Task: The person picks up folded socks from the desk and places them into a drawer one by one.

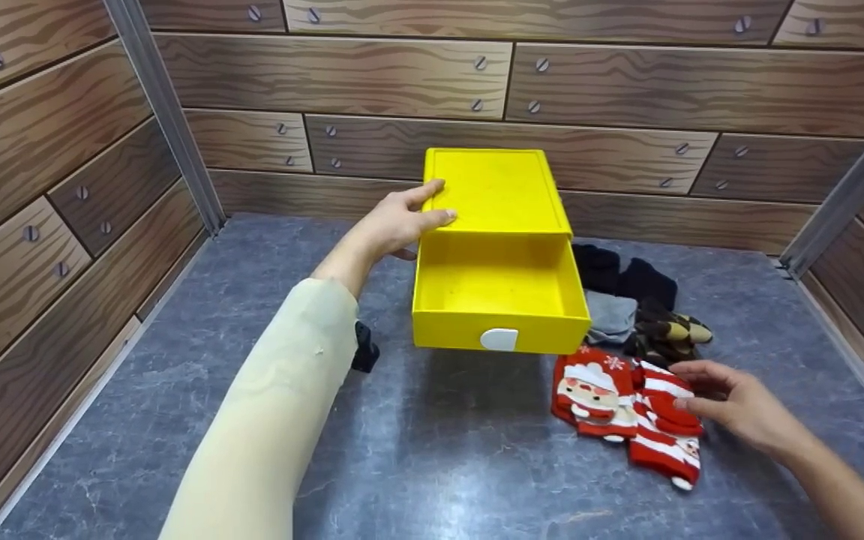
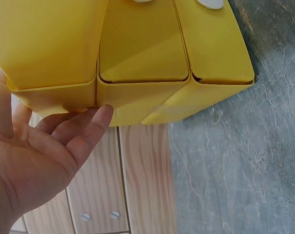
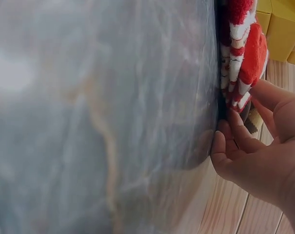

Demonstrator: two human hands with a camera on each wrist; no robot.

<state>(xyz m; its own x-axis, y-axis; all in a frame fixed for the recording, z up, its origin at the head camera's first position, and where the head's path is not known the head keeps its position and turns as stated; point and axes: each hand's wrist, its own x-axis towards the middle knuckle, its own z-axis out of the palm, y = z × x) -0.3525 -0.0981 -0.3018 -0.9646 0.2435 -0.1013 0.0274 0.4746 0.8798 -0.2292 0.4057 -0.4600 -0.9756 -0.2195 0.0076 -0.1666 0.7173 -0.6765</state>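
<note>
A yellow drawer unit (image 1: 496, 187) stands before me with its top drawer (image 1: 501, 334) pulled out, the bare inside showing. My left hand (image 1: 398, 221) rests on the unit's upper left edge, thumb and a finger on top, other fingers along the side. In the left wrist view, the left hand (image 2: 49, 151) shows those fingers fairly straight against the side wall. Red and white Santa socks (image 1: 601, 397) lie at the front right. My right hand (image 1: 747, 409) touches the striped sock (image 1: 668, 450) at its right edge, thumb and fingers spread around that edge.
Behind the Santa socks lie a camouflage sock (image 1: 664, 330), a grey sock (image 1: 612, 316) and black socks (image 1: 646, 283) beside the unit. A small black object (image 1: 364, 349) is partly hidden by the left sleeve. Wood-patterned walls (image 1: 402, 75) enclose the grey tabletop (image 1: 402, 450).
</note>
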